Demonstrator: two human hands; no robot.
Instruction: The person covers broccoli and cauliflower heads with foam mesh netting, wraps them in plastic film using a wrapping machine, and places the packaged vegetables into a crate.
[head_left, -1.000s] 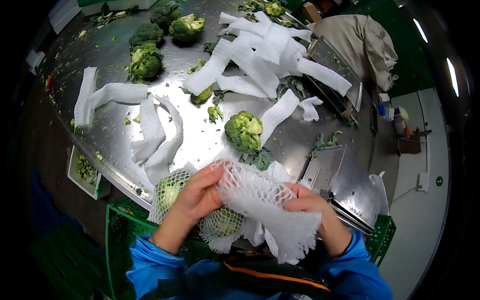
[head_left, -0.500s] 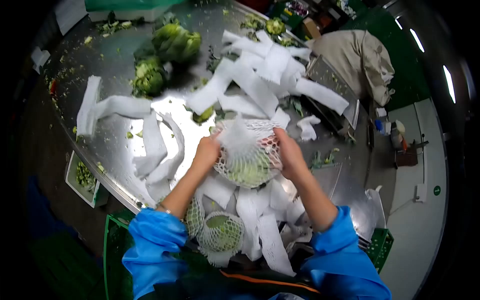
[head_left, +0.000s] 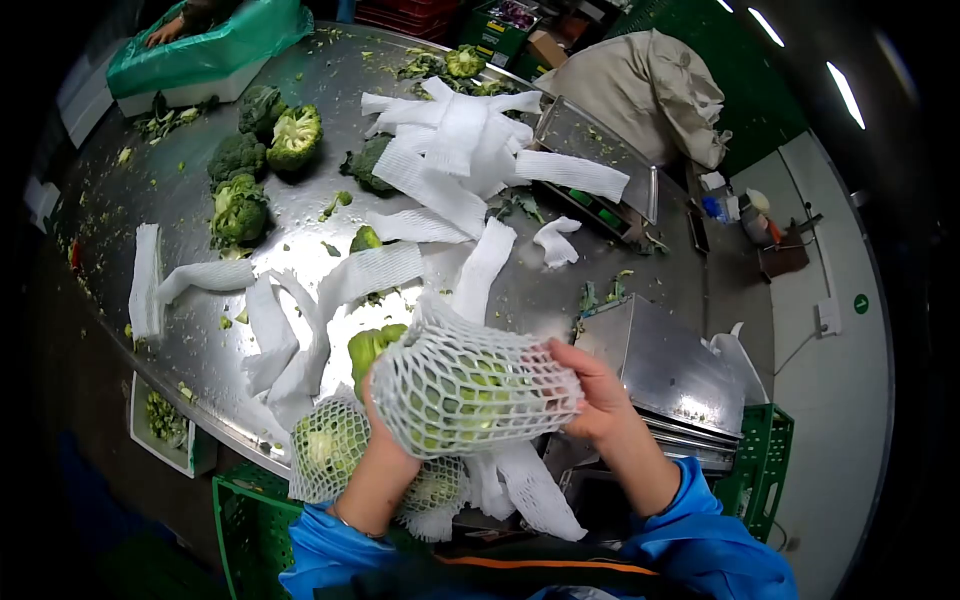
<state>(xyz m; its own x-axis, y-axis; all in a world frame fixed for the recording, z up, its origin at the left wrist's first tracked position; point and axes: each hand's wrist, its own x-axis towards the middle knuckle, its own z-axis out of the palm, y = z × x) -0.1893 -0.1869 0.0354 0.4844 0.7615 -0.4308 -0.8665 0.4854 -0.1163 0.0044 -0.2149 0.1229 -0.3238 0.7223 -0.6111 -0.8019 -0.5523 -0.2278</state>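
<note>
A white foam net is stretched around a green vegetable, probably a broccoli head, lying sideways between my hands. My left hand grips its left side, with the fingers mostly hidden behind the mesh. At the narrower right end, my right hand pinches the net between thumb and fingers. Close to my left wrist, a netted broccoli head rests on the metal table, and another netted head is partly covered by my left forearm. A bare green piece shows just beyond the net.
Several broccoli heads sit at the far left. Flat foam nets are piled at the back, with others strewn nearer. A person's hand is over a green-lined box. A metal box and green crate stand right.
The netted vegetable has come nearer my body and turned sideways. A blurred broccoli head at the back left now lies still among the others. The view has shifted, revealing another person's hand.
</note>
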